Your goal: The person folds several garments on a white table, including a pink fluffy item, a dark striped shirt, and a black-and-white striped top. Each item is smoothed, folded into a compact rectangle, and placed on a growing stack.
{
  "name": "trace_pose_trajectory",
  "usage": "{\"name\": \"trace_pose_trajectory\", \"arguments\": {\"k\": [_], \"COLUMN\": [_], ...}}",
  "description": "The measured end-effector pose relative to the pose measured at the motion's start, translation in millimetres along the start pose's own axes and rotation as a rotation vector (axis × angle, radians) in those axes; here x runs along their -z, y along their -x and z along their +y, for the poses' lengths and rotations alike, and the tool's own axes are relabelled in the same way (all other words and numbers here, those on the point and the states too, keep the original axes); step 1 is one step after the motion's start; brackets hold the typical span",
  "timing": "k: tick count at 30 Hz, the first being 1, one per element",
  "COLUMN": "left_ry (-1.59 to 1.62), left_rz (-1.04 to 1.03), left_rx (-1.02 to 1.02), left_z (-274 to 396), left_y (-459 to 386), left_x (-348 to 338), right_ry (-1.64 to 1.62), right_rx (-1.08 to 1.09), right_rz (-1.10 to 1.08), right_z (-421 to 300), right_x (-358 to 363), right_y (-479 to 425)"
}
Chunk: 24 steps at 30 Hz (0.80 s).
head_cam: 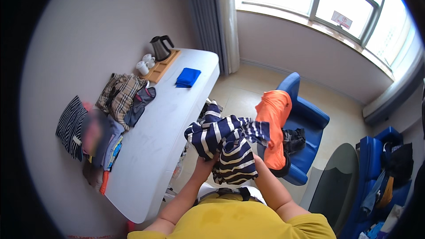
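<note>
In front of my body I hold up a bunched navy-and-white striped garment (229, 139). My left hand (212, 162) grips its lower left side, with the fingers mostly hidden in the cloth. On the right side of the bundle is my right hand (257, 161), its fingers covered by the folds. One sleeve-like end sticks up at the far left, and another part spreads out to the right. The garment hangs in the air between the white table (146, 152) and the blue armchair (305, 129).
A blue folded cloth (188, 77), wooden tray (161, 68), kettle (161, 48), white mugs (142, 68), plaid garment (121, 94) and stacked clothes (114, 146) are on the table. Orange clothing (274, 129) drapes over the armchair. An oval dark-topped table (335, 179) and blue sofa (370, 159) stand right.
</note>
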<state>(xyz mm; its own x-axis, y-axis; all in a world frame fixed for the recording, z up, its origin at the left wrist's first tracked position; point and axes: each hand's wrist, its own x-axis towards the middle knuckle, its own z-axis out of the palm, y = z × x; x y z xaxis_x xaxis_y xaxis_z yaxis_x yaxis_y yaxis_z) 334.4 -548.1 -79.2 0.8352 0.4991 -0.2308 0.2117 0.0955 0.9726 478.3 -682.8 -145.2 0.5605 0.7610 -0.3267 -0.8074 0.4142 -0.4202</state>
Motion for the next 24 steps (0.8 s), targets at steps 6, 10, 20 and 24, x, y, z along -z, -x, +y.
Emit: {"name": "trace_pose_trajectory", "arguments": {"k": [6,10,20,24], "left_ry": [0.364,0.682,0.578,0.554], "left_rz": [0.382,0.618,0.786,0.651], "left_rx": [-0.066,-0.150,0.358,0.453], "left_z": [-23.4,-30.9,-172.5,-154.3], "left_y": [-10.7,-0.7,51.8,54.8], "left_x": [110.7,212.2,367.2,341.2], "right_ry": [0.136,0.218,0.602,0.359], "right_rx": [-0.069,-0.082,0.218,0.005], "right_rz": [-0.102,-0.165,-0.237,0.085], "right_z": [44.7,87.8,143.3,170.7], "right_x": [-71.9,-119.4,-181.8,-178.4], "right_y": [-52.9,-102.9,-191.7,-229.2]}}
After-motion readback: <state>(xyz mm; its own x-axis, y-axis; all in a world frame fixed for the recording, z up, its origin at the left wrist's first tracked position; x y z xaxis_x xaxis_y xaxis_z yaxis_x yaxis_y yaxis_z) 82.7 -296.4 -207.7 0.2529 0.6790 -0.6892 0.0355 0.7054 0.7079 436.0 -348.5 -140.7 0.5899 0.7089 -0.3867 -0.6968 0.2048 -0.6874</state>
